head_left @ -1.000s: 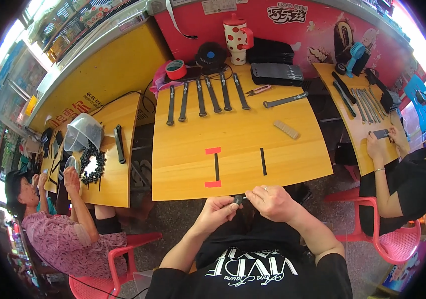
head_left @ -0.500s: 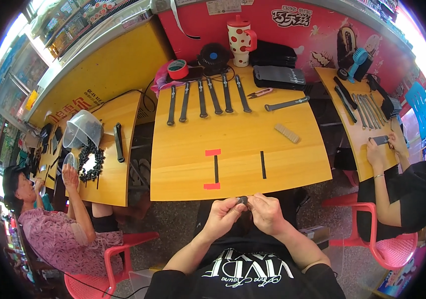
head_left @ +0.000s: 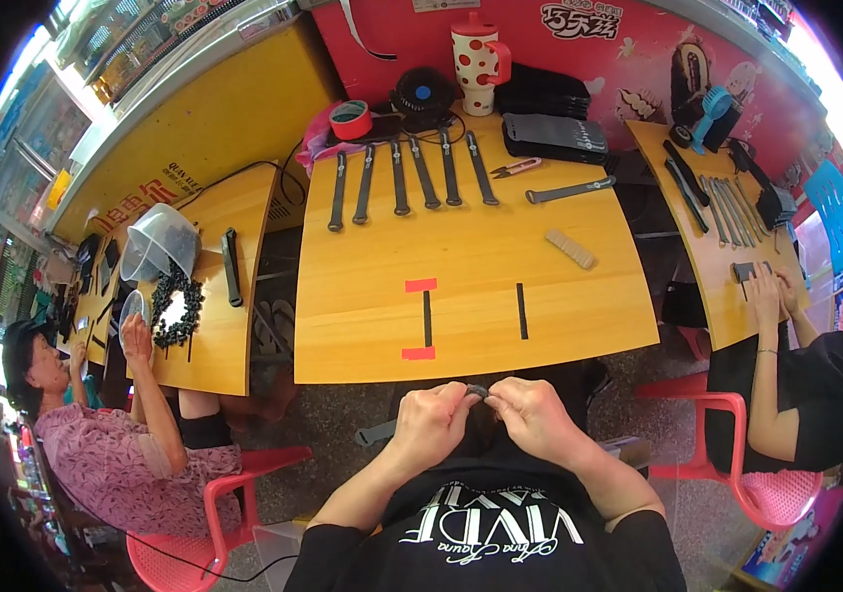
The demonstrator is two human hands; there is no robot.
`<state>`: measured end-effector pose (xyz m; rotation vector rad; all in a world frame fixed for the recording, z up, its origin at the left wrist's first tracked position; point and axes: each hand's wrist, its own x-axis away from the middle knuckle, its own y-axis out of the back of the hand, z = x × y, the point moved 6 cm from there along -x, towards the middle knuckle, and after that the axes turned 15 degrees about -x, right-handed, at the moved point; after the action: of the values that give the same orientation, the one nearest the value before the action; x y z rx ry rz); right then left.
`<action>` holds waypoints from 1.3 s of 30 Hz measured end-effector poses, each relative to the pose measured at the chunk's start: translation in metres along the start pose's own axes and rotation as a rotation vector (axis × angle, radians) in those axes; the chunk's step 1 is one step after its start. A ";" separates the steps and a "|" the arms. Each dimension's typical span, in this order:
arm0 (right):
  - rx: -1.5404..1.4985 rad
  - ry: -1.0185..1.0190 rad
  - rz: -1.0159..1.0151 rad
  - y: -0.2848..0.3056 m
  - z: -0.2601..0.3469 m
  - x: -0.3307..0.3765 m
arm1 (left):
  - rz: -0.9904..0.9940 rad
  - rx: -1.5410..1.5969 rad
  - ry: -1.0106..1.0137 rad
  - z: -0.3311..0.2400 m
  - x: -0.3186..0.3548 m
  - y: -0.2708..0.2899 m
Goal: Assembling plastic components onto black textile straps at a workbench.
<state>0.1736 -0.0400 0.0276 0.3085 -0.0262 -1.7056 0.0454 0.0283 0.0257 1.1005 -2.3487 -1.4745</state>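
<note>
My left hand (head_left: 429, 422) and my right hand (head_left: 538, 418) are close together just off the near edge of the table (head_left: 362, 345). Both are closed, pinching the dark grey end of a strap (head_left: 478, 391) between their fingertips. A flat grey tail with a slot, seemingly the same strap, pokes out left of my left wrist. On the table's far half, several dark straps (head_left: 421, 178) with rounded ends lie in a row. Another strap (head_left: 570, 190) lies sideways at the right, below pink-handled thread snips (head_left: 516, 168).
Black strips (head_left: 522, 311) and red tape (head_left: 421, 285) mark the near tabletop. A beige block (head_left: 569, 249) lies at right. Along the back stand a spotted tumbler (head_left: 475, 69), fan (head_left: 423, 92), tape roll (head_left: 350, 119) and dark stack (head_left: 555, 136). People work at tables on both sides.
My hands have turned the piece, and my left hand has rolled over, its back now up. A grey strap tail now shows left of my left wrist. The view has shifted slightly.
</note>
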 end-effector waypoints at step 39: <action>0.357 0.332 -0.321 0.011 0.029 0.011 | -0.094 1.016 0.489 0.000 0.014 -0.034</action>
<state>0.1762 -0.0574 0.0553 0.8987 -0.0380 -1.9436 0.0523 0.0102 -0.0060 1.5150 -2.6345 0.1324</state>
